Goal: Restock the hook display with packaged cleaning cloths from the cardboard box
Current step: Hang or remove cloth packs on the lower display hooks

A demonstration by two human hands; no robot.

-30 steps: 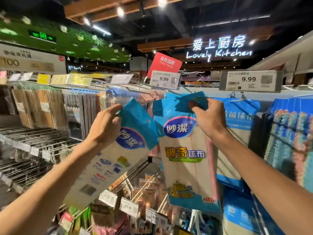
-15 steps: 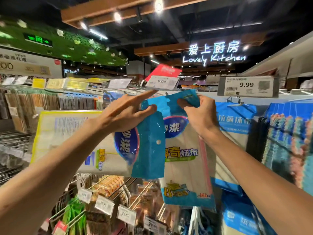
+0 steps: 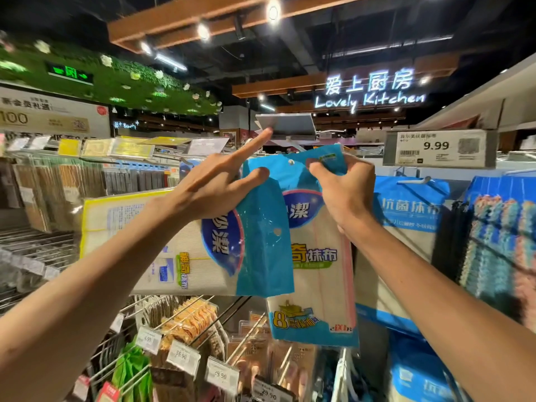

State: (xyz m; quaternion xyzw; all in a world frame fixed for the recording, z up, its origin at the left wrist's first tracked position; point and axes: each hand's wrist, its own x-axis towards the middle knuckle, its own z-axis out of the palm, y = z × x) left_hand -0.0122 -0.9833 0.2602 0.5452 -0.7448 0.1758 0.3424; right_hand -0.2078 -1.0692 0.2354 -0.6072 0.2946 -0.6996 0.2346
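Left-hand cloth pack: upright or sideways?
Sideways. The left hand holds the cloth pack with its print turned on end and blue header beside the right hand, which pinches an upright pack.

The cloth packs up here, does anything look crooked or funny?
Yes. The sideways pack in the left hand points its blue top right, while the upright pack in the right hand hangs straight. Above, the price tag is tipped up flat, the left forefinger touching it, unlike the 9.99 tag.
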